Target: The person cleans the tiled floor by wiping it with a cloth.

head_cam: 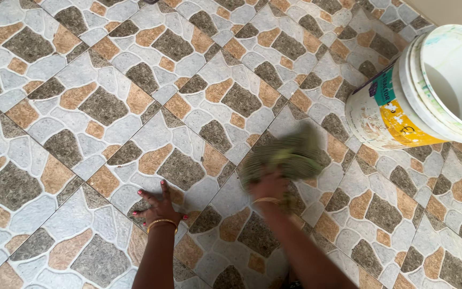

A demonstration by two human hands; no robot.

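The right hand (270, 184) grips a green cloth (287, 156), wiping the tiled floor (81, 107) beside the white bucket (402, 107). The left hand (159, 206), fingers spread, lies flat on the tiles, farther from the bucket. The wiping seems mid-stroke; the neighbouring tiles look due next, calling for steady downward pressure.

Left hand (160, 206) flat on stone-pattern tiled floor (81, 107), fingers spread, gold bangle (162, 222) at wrist. Right hand (269, 185) blurred, gripping green cloth (287, 157) pressed against floor. White plastic bucket (402, 104) with coloured label near cloth, at upper right, apart from both hands.
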